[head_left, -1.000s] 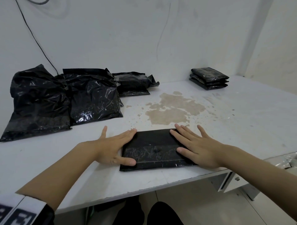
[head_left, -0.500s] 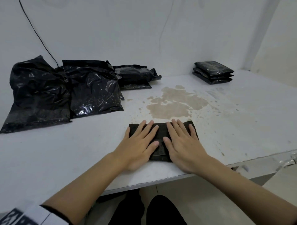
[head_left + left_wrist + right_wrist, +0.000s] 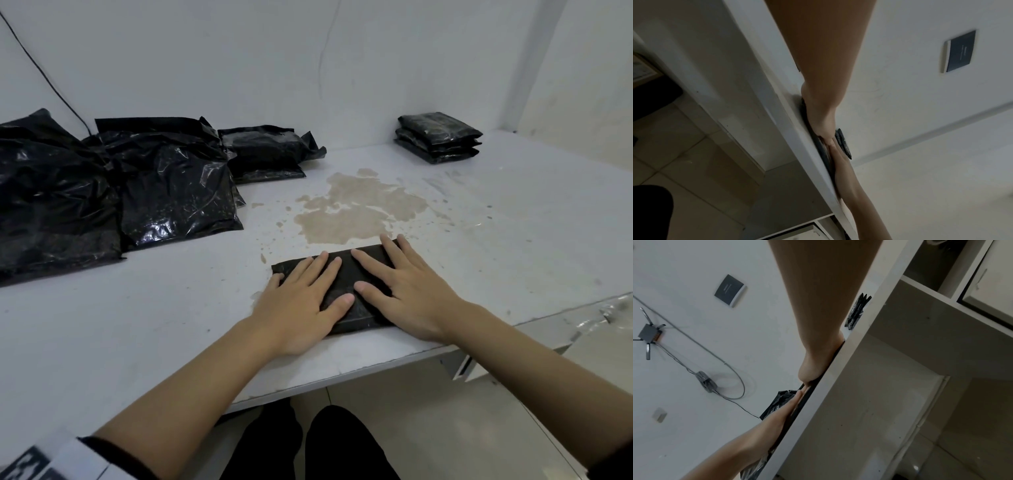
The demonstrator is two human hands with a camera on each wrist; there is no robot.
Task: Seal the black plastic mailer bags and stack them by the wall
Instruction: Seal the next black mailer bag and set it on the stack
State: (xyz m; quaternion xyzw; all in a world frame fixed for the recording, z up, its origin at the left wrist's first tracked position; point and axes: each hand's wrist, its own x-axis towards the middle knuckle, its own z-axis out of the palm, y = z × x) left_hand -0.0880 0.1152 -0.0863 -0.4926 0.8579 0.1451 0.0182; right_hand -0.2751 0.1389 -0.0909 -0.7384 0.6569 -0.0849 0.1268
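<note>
A flat black mailer bag (image 3: 346,274) lies near the front edge of the white table (image 3: 154,308). My left hand (image 3: 301,301) presses flat on its left half, fingers straight. My right hand (image 3: 407,291) presses flat on its right half, thumbs nearly meeting at the middle. In the left wrist view the left hand (image 3: 818,116) lies flat on the bag's edge (image 3: 842,142); the right wrist view shows the right hand (image 3: 818,363) likewise on the bag (image 3: 807,392). A stack of three flat black bags (image 3: 438,137) sits by the back wall at right.
Several puffy black bags (image 3: 144,178) are heaped at the back left against the wall. A brown stain (image 3: 352,209) marks the table middle. A black cable (image 3: 44,75) runs down the wall. My knees (image 3: 308,445) are below the table edge.
Both hands slid from the bag's outer ends inward to its middle, and remain pressed flat there. The camera view shifted slightly.
</note>
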